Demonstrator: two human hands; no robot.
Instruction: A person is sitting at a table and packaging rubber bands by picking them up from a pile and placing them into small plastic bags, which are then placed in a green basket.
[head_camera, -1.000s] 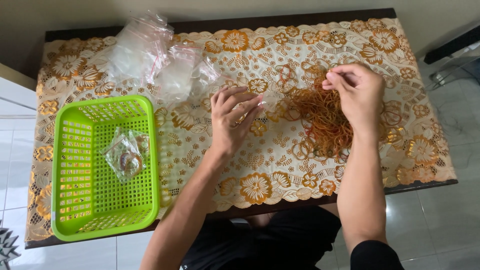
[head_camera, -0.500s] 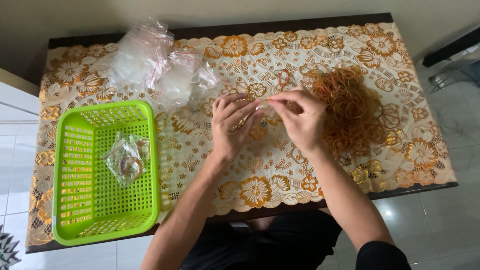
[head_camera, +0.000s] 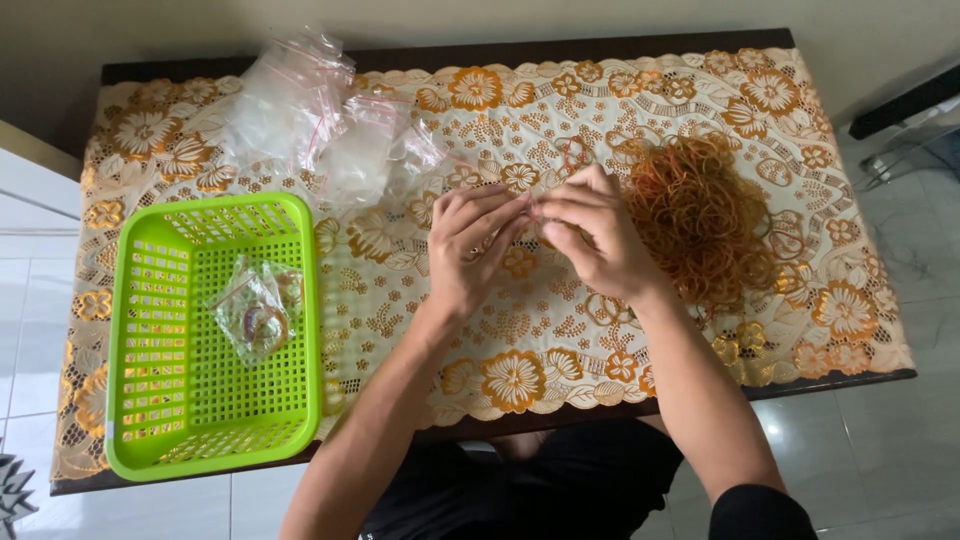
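Note:
My left hand (head_camera: 470, 245) and my right hand (head_camera: 595, 235) meet fingertip to fingertip over the middle of the table. The left fingers pinch a small clear plastic bag, which is barely visible between the hands. The right fingers are closed at the bag's mouth on a few orange rubber bands, mostly hidden by the fingers. Just right of my right hand lies a loose heap of orange rubber bands (head_camera: 700, 215).
A heap of clear zip bags (head_camera: 320, 120) lies at the back left. A green plastic basket (head_camera: 150, 400) at the front left holds one filled small bag (head_camera: 258, 318). An orange floral cloth (head_camera: 520, 370) covers the dark table. Tiled floor surrounds it.
My right hand left the rubber band heap and moved left to meet my left hand. The left hand lifted its fingers off the cloth and closed them toward the right hand.

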